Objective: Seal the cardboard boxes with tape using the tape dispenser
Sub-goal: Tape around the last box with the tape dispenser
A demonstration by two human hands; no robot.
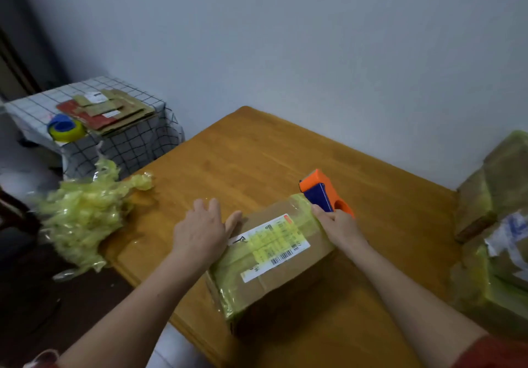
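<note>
My right hand point(338, 226) is curled tight round the handle of the orange and blue tape dispenser point(324, 192), which I hold against the far right corner of the cardboard box point(274, 256), its orange head pointing away from me. My left hand point(204, 229) holds nothing: its fingers are straight and spread, laid flat at the left end of the box, with the thumb touching the box's top edge. The box lies on the wooden table point(257, 153) right in front of me, turned at a slant, with the long side running from near left to far right. Yellowish clear tape point(237, 279) covers much of its top and wraps down over the near left end. A white shipping label point(275, 246) with a barcode sits on the top face, partly under the tape. At the table's left edge lies a big crumpled wad of yellow tape point(83, 216), hanging partly over the side. Beyond it stands a small side table under a checked cloth point(137, 142), carrying a stack of flattened cardboard point(114, 110) and a yellow tape roll with a blue core point(65, 129). On my far right, other taped boxes point(494, 225) are piled beside the table.
</note>
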